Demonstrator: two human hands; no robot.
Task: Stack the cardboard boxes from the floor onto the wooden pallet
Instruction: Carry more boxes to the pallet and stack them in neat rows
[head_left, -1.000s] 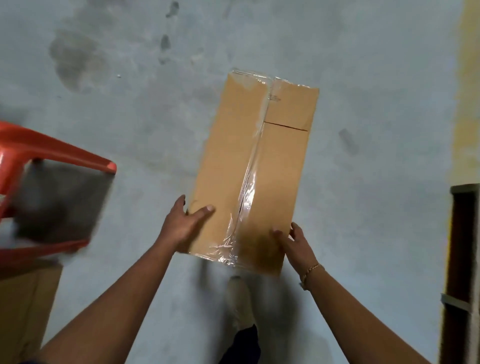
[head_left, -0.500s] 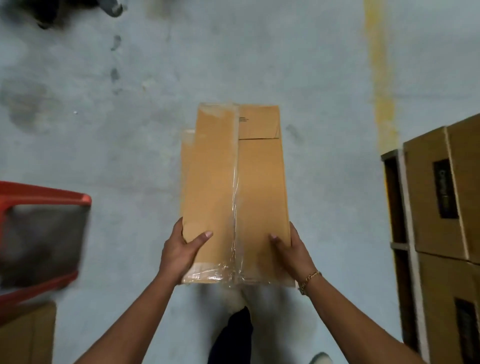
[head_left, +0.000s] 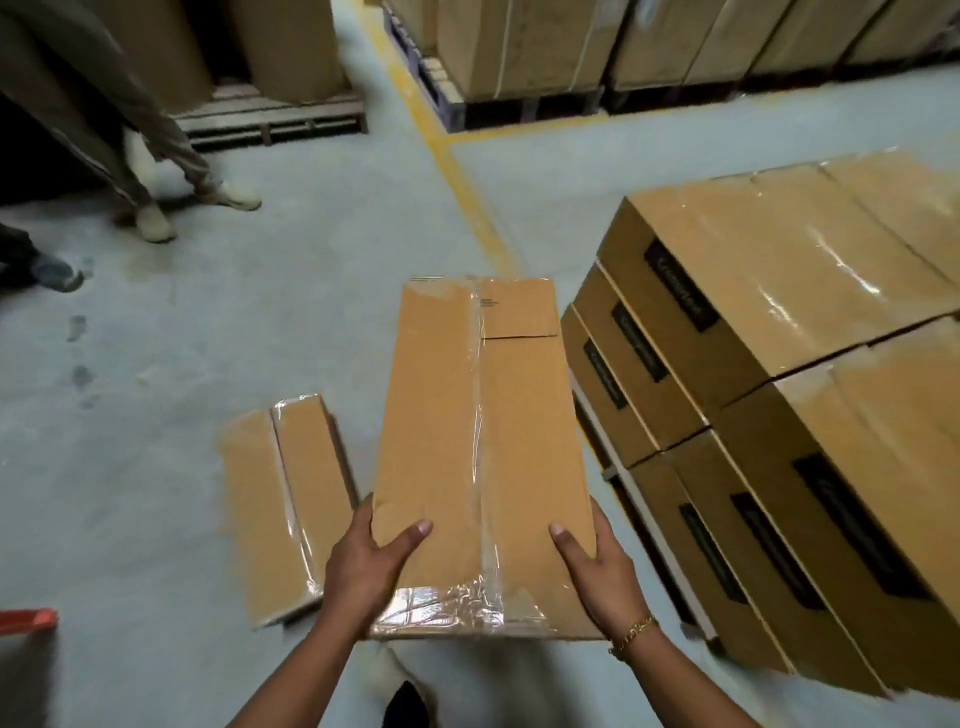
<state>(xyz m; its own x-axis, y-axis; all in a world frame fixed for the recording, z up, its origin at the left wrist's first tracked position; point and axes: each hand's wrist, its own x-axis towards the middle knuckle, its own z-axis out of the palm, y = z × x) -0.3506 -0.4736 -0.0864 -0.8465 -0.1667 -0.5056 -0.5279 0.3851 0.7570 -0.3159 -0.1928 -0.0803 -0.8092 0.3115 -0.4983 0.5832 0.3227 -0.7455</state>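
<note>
Overhead, grey concrete floor (head_left: 156, 493), yellow line (head_left: 457, 171), stacked boxes (head_left: 779, 364)

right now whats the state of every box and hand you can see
carried cardboard box: taped shut, lifted off the floor, held at its near end
left hand: grips the box's left edge, thumb on top
right hand: grips the right edge, thumb on top
floor box: taped shut, lying flat, untouched
stacked boxes: taped shut, piled in layers
</note>
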